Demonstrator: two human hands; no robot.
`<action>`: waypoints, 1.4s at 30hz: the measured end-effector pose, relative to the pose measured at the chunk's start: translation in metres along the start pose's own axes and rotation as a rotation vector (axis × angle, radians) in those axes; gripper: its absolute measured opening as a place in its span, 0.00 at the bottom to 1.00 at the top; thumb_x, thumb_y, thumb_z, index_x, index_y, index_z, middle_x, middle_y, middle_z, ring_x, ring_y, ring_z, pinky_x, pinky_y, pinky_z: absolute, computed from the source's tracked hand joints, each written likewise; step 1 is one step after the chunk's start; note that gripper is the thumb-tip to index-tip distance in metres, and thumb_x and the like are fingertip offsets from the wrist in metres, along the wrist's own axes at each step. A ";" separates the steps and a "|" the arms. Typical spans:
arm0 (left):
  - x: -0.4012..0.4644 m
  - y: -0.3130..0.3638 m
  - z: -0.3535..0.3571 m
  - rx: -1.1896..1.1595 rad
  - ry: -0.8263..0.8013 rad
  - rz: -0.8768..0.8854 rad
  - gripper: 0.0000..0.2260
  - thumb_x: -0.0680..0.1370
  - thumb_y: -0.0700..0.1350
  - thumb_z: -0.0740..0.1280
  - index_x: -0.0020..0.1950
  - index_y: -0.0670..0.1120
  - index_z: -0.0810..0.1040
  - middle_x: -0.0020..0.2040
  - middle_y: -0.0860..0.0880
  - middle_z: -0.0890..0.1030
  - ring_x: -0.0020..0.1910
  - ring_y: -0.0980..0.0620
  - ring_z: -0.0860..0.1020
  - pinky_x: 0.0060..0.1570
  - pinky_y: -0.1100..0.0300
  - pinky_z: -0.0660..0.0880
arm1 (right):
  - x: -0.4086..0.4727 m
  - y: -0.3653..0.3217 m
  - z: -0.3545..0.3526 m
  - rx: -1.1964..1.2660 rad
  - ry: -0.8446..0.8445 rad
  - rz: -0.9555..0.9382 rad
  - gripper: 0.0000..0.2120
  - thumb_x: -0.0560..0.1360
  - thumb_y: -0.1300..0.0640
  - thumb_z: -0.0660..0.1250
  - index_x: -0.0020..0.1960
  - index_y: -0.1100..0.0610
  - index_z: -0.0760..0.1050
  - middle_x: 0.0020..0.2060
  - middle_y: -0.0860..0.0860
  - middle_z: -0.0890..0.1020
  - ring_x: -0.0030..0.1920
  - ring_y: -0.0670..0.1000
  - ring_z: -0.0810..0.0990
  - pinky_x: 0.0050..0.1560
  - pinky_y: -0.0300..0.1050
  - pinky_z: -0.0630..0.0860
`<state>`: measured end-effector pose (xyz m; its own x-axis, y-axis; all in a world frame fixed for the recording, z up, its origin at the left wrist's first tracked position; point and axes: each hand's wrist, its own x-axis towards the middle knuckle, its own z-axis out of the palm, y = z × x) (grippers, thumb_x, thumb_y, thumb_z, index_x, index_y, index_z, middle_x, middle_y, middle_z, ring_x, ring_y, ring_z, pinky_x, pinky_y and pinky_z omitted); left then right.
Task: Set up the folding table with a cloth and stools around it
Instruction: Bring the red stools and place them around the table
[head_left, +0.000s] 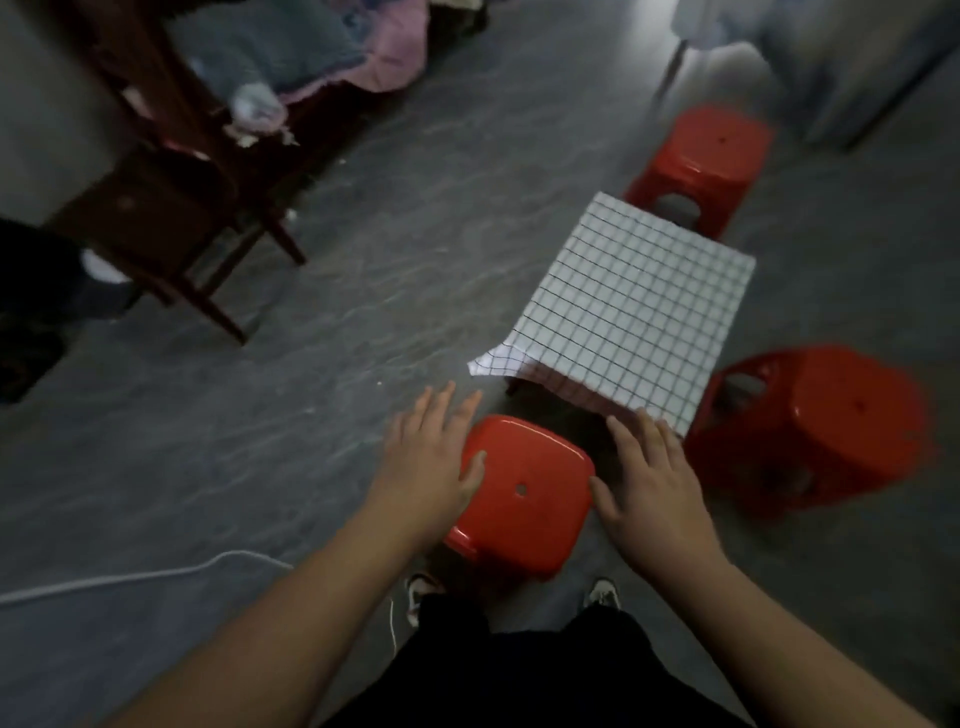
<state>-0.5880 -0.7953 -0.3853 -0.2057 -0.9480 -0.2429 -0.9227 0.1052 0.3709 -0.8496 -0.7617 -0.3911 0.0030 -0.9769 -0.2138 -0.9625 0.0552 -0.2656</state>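
A small low folding table stands on the grey floor, covered by a white cloth with a black grid (634, 306). One cloth corner sticks out at the near left. A red plastic stool (524, 493) stands right in front of me, at the table's near side. My left hand (431, 457) hovers over its left edge with fingers spread, the thumb touching the seat. My right hand (649, 478) is spread at the stool's right edge, thumb against the seat. A second red stool (706, 156) stands at the table's far side. At the table's right stands a third red stool (815, 421).
A dark wooden chair (171, 208) stands at the left, with pink and grey bedding (332, 52) behind it. A white cable (140, 574) runs across the floor at the lower left. My feet in sneakers are just behind the near stool. Pale furniture stands at the top right.
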 end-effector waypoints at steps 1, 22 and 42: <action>0.003 -0.002 0.000 0.006 -0.011 0.022 0.32 0.76 0.61 0.50 0.80 0.53 0.53 0.80 0.45 0.54 0.79 0.44 0.51 0.75 0.41 0.55 | -0.010 -0.004 0.004 0.001 0.014 0.036 0.35 0.75 0.40 0.62 0.78 0.51 0.59 0.79 0.57 0.59 0.79 0.59 0.53 0.77 0.60 0.56; 0.084 -0.115 0.314 0.118 -0.174 0.247 0.36 0.73 0.65 0.56 0.79 0.62 0.46 0.81 0.48 0.42 0.79 0.44 0.40 0.74 0.37 0.54 | -0.024 0.061 0.347 0.226 0.065 0.405 0.36 0.72 0.39 0.60 0.78 0.46 0.57 0.78 0.56 0.59 0.77 0.62 0.56 0.72 0.64 0.65; 0.119 -0.152 0.383 0.246 -0.339 0.413 0.47 0.69 0.71 0.64 0.78 0.62 0.37 0.77 0.55 0.29 0.75 0.48 0.27 0.74 0.37 0.53 | 0.020 0.067 0.416 0.230 0.041 0.470 0.47 0.67 0.31 0.69 0.79 0.39 0.51 0.80 0.45 0.45 0.78 0.54 0.40 0.77 0.58 0.53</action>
<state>-0.5968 -0.8090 -0.8135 -0.6200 -0.6687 -0.4104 -0.7839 0.5508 0.2867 -0.8013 -0.6921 -0.8041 -0.4298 -0.8430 -0.3234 -0.7733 0.5286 -0.3503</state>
